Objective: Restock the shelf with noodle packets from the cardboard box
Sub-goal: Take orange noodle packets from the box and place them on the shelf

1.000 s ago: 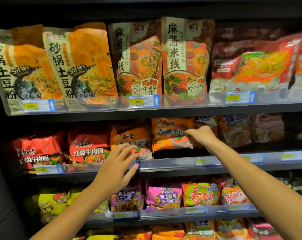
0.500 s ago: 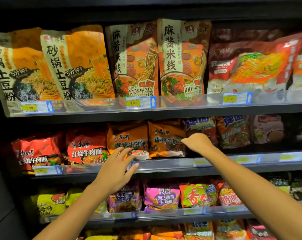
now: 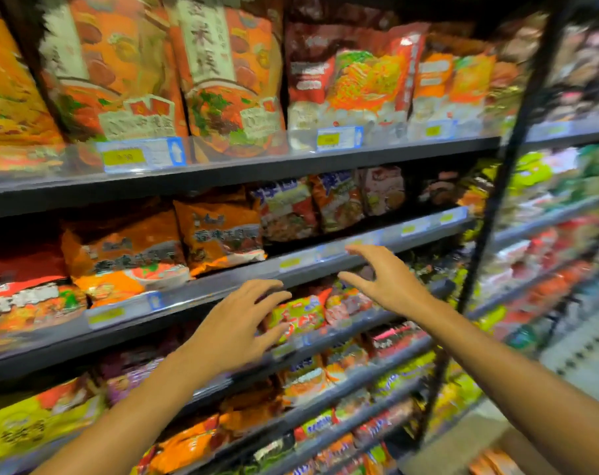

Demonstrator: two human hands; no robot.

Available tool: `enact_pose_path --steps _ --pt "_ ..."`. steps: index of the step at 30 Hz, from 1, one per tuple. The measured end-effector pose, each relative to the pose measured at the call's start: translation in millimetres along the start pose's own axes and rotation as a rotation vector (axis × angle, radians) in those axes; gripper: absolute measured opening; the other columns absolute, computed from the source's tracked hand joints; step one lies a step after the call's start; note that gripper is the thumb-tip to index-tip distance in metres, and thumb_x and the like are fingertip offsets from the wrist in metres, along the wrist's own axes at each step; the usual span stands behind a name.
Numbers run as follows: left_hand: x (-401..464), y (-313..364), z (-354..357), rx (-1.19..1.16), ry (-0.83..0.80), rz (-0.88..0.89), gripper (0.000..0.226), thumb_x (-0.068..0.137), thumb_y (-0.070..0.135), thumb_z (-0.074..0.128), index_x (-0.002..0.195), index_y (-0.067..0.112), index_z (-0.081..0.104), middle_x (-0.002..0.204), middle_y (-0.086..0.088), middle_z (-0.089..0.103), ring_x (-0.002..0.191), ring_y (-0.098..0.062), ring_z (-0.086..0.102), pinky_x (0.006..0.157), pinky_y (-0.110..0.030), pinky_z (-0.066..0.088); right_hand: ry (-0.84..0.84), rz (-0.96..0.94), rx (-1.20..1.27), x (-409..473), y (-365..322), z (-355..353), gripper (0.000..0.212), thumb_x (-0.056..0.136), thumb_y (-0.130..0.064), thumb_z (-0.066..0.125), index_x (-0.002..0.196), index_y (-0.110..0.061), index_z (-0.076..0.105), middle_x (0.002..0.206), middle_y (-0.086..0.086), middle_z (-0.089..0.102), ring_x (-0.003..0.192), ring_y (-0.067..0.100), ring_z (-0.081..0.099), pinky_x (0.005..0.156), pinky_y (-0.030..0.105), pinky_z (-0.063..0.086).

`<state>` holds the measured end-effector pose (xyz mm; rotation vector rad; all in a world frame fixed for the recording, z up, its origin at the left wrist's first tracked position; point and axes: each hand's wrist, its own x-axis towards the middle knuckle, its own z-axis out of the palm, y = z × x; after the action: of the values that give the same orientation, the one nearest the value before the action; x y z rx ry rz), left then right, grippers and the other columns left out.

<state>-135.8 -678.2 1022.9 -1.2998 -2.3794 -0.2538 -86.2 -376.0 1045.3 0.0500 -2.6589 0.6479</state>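
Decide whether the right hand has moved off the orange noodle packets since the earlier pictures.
Yes. The right hand has drawn back and down from the orange noodle packets, now open in front of the grey shelf edge, right of them.

Two bare hands reach out side by side before a stocked shelving unit (image 3: 291, 159), neither touching it nor holding anything. The left hand (image 3: 236, 327) hovers in front of the middle shelf's front edge (image 3: 222, 286), fingers spread; the right hand (image 3: 387, 279) hangs to its right, just below the same edge. On the middle shelf two noodle packets (image 3: 219, 231) stand side by side left of centre, more packets on either side. Large bags (image 3: 229, 80) line the top shelf behind a price tag (image 3: 142, 156). Lower shelves (image 3: 325, 409) hold further packets. A second unit (image 3: 548, 217) adjoins at the right.
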Motion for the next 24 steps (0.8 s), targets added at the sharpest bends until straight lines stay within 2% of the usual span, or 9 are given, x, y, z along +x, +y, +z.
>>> enact_pose_path --steps 3,7,10,14,17,20,22,24 --pt "31.5 29.4 36.6 0.002 -0.087 0.081 0.057 0.095 0.063 0.038 0.134 0.025 0.056 0.146 -0.001 0.047 0.131 -0.024 0.046 0.103 -0.041 0.046 0.005 0.072 -0.091 -52.3 47.3 -12.7 0.071 0.085 -0.069 0.053 0.140 -0.025 0.051 0.134 -0.004 0.058 0.126 0.018 0.051 0.104 0.031 0.043" --pt "68.4 86.5 80.2 -0.036 -0.156 0.146 0.061 0.095 0.065 0.035 0.129 0.020 0.060 0.139 -0.006 0.053 0.125 -0.028 0.051 0.102 -0.042 0.046 -0.034 0.168 -0.210 -128.7 113.9 -34.2 0.072 0.089 -0.071 0.048 0.143 -0.024 0.050 0.140 -0.001 0.056 0.133 0.018 0.046 0.111 0.037 0.040" --pt "94.0 135.2 113.1 -0.046 -0.178 0.176 0.066 0.094 0.067 0.034 0.130 0.020 0.061 0.138 -0.007 0.055 0.126 -0.029 0.051 0.106 -0.043 0.043 -0.093 0.236 -0.287 -179.1 161.5 -58.6 0.076 0.091 -0.074 0.041 0.148 -0.024 0.043 0.148 0.001 0.049 0.138 0.021 0.040 0.114 0.036 0.034" --pt "130.6 209.4 147.6 -0.039 -0.214 0.211 0.067 0.095 0.066 0.032 0.125 0.016 0.065 0.132 -0.009 0.060 0.117 -0.032 0.057 0.103 -0.042 0.040 -0.127 0.312 -0.295 -237.5 222.4 -103.6 0.072 0.094 -0.068 0.044 0.153 -0.027 0.037 0.158 0.001 0.035 0.146 0.023 0.028 0.119 0.040 0.026" --pt "154.5 270.5 172.8 -0.048 -0.255 0.219 0.070 0.096 0.068 0.027 0.126 0.017 0.064 0.129 -0.008 0.061 0.117 -0.031 0.057 0.104 -0.042 0.042 -0.147 0.348 -0.308 -281.1 272.3 -141.0 0.076 0.092 -0.073 0.041 0.154 -0.029 0.034 0.158 -0.001 0.036 0.144 0.023 0.031 0.117 0.038 0.028" --pt "174.1 328.8 201.9 -0.054 -0.258 0.237 0.064 0.095 0.064 0.034 0.124 0.016 0.065 0.125 -0.010 0.063 0.115 -0.033 0.060 0.102 -0.042 0.045 -0.164 0.399 -0.339 -323.0 321.9 -173.0 0.075 0.092 -0.074 0.040 0.153 -0.031 0.035 0.155 -0.001 0.040 0.141 0.021 0.034 0.116 0.037 0.029" --pt "187.4 362.9 220.8 -0.069 -0.307 0.236 0.067 0.095 0.066 0.031 0.124 0.016 0.065 0.128 -0.011 0.063 0.115 -0.033 0.060 0.101 -0.044 0.047 -0.189 0.450 -0.335 -347.4 352.1 -191.6 0.078 0.091 -0.077 0.034 0.153 -0.030 0.035 0.156 0.000 0.039 0.141 0.023 0.034 0.117 0.040 0.029" --pt "202.6 390.9 239.1 -0.097 -0.372 0.233 0.073 0.095 0.070 0.024 0.127 0.017 0.063 0.133 -0.009 0.060 0.120 -0.034 0.056 0.104 -0.046 0.045 -0.213 0.478 -0.326 -365.6 379.6 -206.6 0.092 0.083 -0.087 0.019 0.152 -0.029 0.036 0.156 0.001 0.039 0.141 0.023 0.034 0.117 0.041 0.031"
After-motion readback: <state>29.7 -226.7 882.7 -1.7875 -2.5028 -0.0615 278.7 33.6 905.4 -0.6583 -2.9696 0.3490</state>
